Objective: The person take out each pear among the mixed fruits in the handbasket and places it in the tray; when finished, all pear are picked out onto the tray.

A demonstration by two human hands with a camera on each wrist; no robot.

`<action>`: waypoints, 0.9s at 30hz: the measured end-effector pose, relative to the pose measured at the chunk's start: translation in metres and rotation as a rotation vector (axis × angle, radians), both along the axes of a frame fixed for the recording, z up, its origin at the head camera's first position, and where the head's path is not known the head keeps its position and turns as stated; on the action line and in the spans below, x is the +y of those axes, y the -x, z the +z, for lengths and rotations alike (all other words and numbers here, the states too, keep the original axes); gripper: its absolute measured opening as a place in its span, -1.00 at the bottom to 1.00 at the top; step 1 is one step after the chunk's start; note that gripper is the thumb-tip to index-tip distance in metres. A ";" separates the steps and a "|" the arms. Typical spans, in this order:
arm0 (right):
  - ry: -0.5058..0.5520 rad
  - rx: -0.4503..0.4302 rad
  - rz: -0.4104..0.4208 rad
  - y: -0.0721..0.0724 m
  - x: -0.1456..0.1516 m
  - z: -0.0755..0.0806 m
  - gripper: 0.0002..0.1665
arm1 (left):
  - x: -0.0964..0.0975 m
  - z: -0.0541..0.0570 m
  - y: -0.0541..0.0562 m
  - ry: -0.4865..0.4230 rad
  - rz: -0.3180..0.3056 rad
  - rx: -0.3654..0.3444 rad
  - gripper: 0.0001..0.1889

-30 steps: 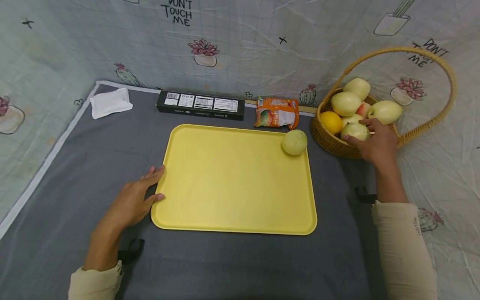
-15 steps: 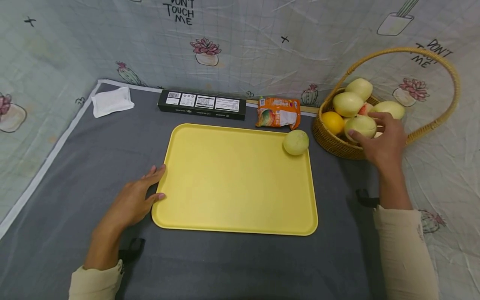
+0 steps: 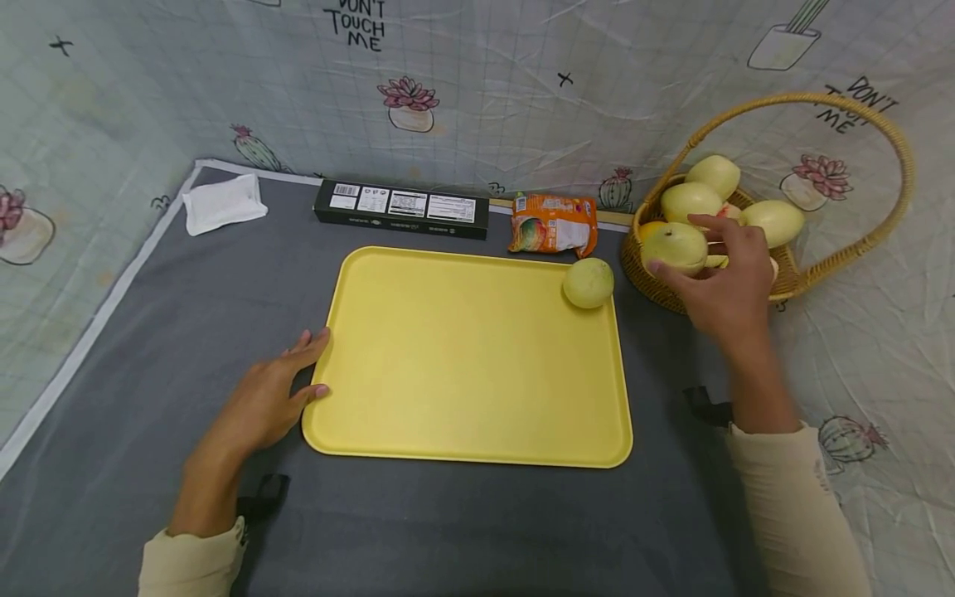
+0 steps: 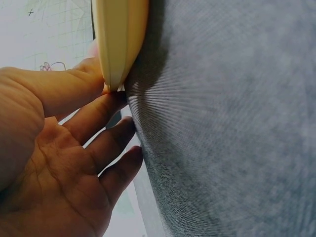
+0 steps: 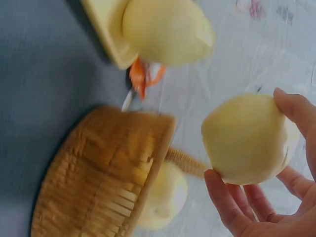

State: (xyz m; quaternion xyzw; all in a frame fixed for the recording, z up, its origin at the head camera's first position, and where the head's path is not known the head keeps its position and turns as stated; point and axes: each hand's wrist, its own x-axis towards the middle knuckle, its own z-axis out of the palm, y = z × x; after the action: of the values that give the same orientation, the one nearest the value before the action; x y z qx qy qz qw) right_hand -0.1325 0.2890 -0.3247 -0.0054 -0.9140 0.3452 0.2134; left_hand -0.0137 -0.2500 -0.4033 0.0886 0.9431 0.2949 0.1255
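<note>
My right hand [image 3: 727, 286] holds a smooth, pale yellow-green fruit [image 3: 675, 247] between thumb and fingers, in front of the wicker basket [image 3: 791, 286]. In the right wrist view, this fruit [image 5: 247, 140] is raised apart from the basket's rim, with the thumb on one side and fingers opposite. A similar fruit [image 3: 588, 283] sits on the far right corner of the yellow tray [image 3: 470, 365]. At the tray's left side, my left hand [image 3: 261, 402] touches the rim with thumb and forefinger; its other fingers are extended below the edge in the left wrist view.
Several pale fruits [image 3: 691, 201] and a partly hidden orange [image 3: 652, 227] fill the basket, whose tall handle [image 3: 899, 166] arches rightward. Behind the tray lie a black box [image 3: 403, 209], an orange packet [image 3: 554, 224] and a white packet [image 3: 224, 204]. A printed cloth hangs behind.
My right hand has gripped the pale fruit, lifted it from the basket and moved it leftward, so that it now covers most of the orange. The left hand stays at the tray rim.
</note>
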 end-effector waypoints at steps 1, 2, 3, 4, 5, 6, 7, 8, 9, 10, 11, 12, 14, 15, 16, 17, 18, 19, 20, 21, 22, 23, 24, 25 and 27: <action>0.004 0.000 0.016 -0.001 -0.004 0.000 -0.16 | 0.000 0.000 0.000 0.000 0.001 -0.001 -0.10; 0.004 0.006 0.033 -0.002 -0.008 -0.001 -0.17 | 0.000 0.000 0.000 0.000 0.002 -0.002 -0.10; 0.008 0.009 0.052 -0.003 -0.013 -0.002 -0.19 | 0.000 0.000 0.000 0.000 0.003 -0.002 -0.10; 0.006 0.008 0.067 -0.004 -0.017 -0.002 -0.20 | 0.000 0.000 0.000 -0.001 0.005 -0.006 -0.10; 0.005 0.008 0.082 -0.005 -0.020 -0.003 -0.21 | 0.000 0.000 0.000 -0.002 0.006 -0.008 -0.10; 0.001 0.002 0.095 -0.006 -0.024 -0.004 -0.22 | -0.001 0.000 -0.001 -0.002 0.008 -0.012 -0.10; -0.002 -0.007 0.107 -0.007 -0.028 -0.004 -0.23 | -0.001 0.000 -0.001 -0.003 0.009 -0.015 -0.10; -0.004 -0.012 0.124 -0.008 -0.032 -0.004 -0.23 | -0.001 0.000 -0.001 -0.004 0.010 -0.018 -0.10; -0.003 -0.022 0.139 -0.009 -0.036 -0.005 -0.24 | -0.001 0.000 -0.001 -0.005 0.011 -0.020 -0.09; -0.004 -0.033 0.152 -0.010 -0.040 -0.006 -0.24 | -0.001 0.000 -0.001 -0.006 0.011 -0.023 -0.09; -0.005 -0.042 0.168 -0.010 -0.043 -0.006 -0.24 | -0.001 -0.001 -0.001 -0.007 0.011 -0.022 -0.09; -0.010 -0.049 0.180 -0.011 -0.047 -0.007 -0.23 | -0.001 -0.001 -0.001 -0.008 0.011 -0.019 -0.09; -0.012 -0.058 0.207 -0.011 -0.054 -0.009 -0.23 | -0.001 -0.001 -0.002 -0.012 0.007 -0.009 -0.10; -0.013 -0.062 0.219 -0.010 -0.057 -0.011 -0.22 | -0.002 -0.001 -0.002 -0.015 0.005 -0.005 -0.10; -0.017 -0.062 0.231 -0.010 -0.061 -0.012 -0.21 | -0.002 -0.001 -0.002 -0.019 0.003 -0.001 -0.11; -0.018 -0.062 0.244 -0.009 -0.064 -0.013 -0.21 | -0.002 -0.002 -0.002 -0.022 0.001 0.002 -0.11; -0.019 -0.061 0.256 -0.009 -0.068 -0.015 -0.20 | -0.002 -0.002 -0.002 -0.024 0.000 0.005 -0.11; -0.022 -0.059 0.267 -0.008 -0.072 -0.016 -0.20 | -0.002 -0.002 -0.002 -0.025 -0.002 0.007 -0.12; -0.021 -0.056 0.279 -0.007 -0.075 -0.018 -0.19 | -0.002 -0.002 -0.002 -0.025 -0.002 0.006 -0.12; -0.020 -0.057 0.286 -0.006 -0.079 -0.019 -0.19 | -0.002 -0.002 -0.002 -0.024 -0.001 0.005 -0.12; -0.015 -0.062 0.296 -0.005 -0.083 -0.021 -0.19 | -0.002 -0.002 -0.002 -0.023 -0.002 0.005 -0.12; -0.010 -0.071 0.302 -0.004 -0.087 -0.022 -0.19 | -0.002 -0.002 -0.002 -0.021 -0.003 0.006 -0.12; -0.002 -0.087 0.309 -0.003 -0.090 -0.023 -0.20 | -0.002 -0.002 -0.002 -0.020 -0.003 0.006 -0.12; 0.012 -0.106 0.316 -0.002 -0.094 -0.024 -0.20 | -0.002 -0.002 -0.002 -0.020 -0.004 0.007 -0.12; 0.033 -0.153 0.330 -0.001 -0.101 -0.026 -0.21 | -0.003 -0.002 -0.002 -0.020 -0.005 0.009 -0.12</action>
State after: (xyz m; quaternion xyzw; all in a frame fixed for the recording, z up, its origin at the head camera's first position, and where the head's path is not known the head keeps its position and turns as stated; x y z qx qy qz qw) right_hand -0.1316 0.1878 -0.3508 0.1151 -0.9101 0.3892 0.0837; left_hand -0.0121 -0.2526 -0.4057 0.0936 0.9404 0.3035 0.1214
